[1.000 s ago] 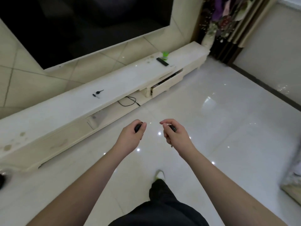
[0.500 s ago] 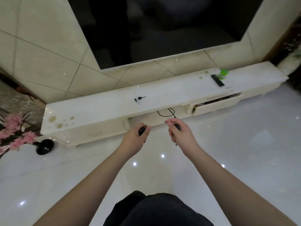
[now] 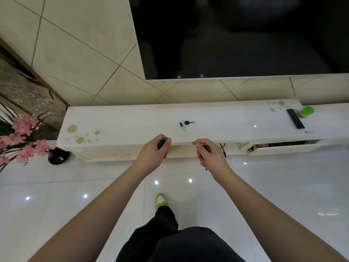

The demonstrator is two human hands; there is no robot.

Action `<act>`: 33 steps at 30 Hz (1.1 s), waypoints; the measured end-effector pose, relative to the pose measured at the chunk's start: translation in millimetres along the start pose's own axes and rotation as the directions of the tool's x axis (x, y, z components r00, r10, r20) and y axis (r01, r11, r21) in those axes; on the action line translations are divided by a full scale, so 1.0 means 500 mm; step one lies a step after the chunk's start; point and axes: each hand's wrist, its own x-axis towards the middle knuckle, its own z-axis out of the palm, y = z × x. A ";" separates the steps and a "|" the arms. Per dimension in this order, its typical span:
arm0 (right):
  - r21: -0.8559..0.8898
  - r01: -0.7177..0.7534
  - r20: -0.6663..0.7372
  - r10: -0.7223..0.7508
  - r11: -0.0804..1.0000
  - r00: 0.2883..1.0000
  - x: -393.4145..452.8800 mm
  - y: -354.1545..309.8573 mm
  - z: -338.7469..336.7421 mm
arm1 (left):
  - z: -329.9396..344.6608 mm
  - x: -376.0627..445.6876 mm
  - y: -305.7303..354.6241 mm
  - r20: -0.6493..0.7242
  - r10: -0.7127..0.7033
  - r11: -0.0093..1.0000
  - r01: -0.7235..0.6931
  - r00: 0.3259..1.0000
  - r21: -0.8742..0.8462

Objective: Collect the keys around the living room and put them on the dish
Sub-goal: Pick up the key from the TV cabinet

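Observation:
Two black-headed keys (image 3: 186, 124) lie close together on top of the long white TV cabinet (image 3: 132, 121), straight ahead of me. My left hand (image 3: 154, 152) is closed around a black-headed key (image 3: 161, 143), just in front of the cabinet's front edge. My right hand (image 3: 210, 155) is closed around another black-headed key (image 3: 206, 148), whose metal tip pokes out below the fist. Both hands hover over the floor, short of the keys on the cabinet. No dish is in view.
A black remote (image 3: 295, 118) and a green-lidded jar (image 3: 305, 111) sit at the cabinet's right end above a half-open drawer (image 3: 283, 147). A black vase (image 3: 58, 156) with pink flowers (image 3: 22, 137) stands on the floor at left. A dark TV screen (image 3: 236, 38) fills the wall.
I have turned and walked toward the cabinet, which now lies square across the view and closer. Both fists have stayed closed on their keys.

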 end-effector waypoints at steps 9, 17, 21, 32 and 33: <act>-0.039 -0.069 -0.085 0.066 0.997 0.994 0.217 -0.057 0.053 | -0.092 0.230 -0.018 0.008 -0.017 1.000 0.017 1.000 0.023; -0.135 -0.125 -0.109 0.110 0.983 0.988 0.404 0.036 0.028 | -0.088 0.431 -0.081 -0.094 -0.037 0.991 0.049 0.995 0.122; -0.203 -0.124 -0.119 0.102 0.971 0.988 0.512 0.120 0.019 | -0.051 0.508 -0.134 -0.142 -0.034 0.988 0.055 0.989 0.146; -0.431 -0.146 -0.154 0.087 0.891 0.984 0.829 0.380 -0.007 | 0.127 0.635 -0.355 -0.152 -0.140 0.984 0.155 0.978 0.089; -0.477 -0.147 -0.152 0.083 0.866 0.985 0.851 0.399 -0.005 | 0.141 0.649 -0.369 -0.159 -0.148 0.982 0.164 0.976 0.090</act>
